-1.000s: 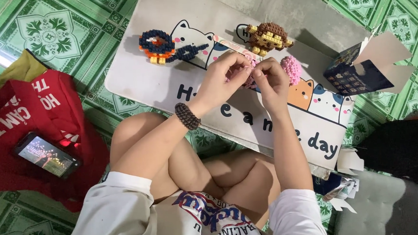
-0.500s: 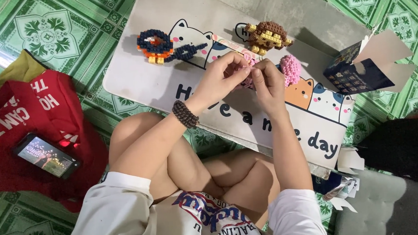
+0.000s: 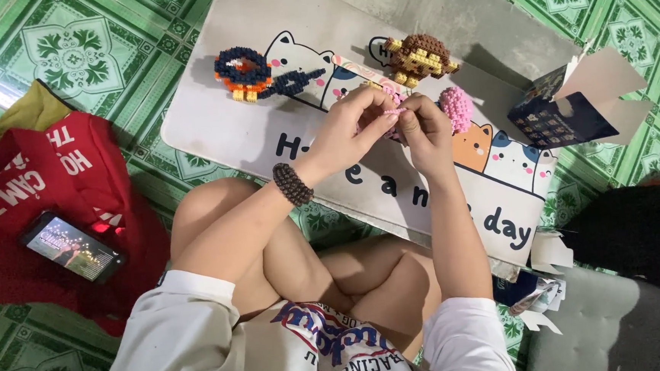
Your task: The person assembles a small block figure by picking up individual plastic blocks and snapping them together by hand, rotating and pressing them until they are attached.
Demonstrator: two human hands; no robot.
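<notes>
Head-camera view looks straight down on both hands meeting over a small white table [image 3: 250,129] printed with cartoon cats. Left hand [image 3: 353,127] and right hand [image 3: 422,130] have their fingertips pinched together on a small pink brick piece [image 3: 394,113], held just above the tabletop between them; the piece is mostly hidden by the fingers, so its shape cannot be told. A dark beaded bracelet [image 3: 292,184] circles the left wrist. Just beside the right hand sits a round pink brick ball [image 3: 457,109]. Farther back on the table stand a brown brick figure [image 3: 418,58] and, well to the left, a dark blue and orange brick figure [image 3: 251,74]. An opened dark blue box [image 3: 562,114] lies at the table's right edge. On the green tiled floor to the left, a phone [image 3: 70,247] with a lit screen rests on red cloth [image 3: 32,188].
</notes>
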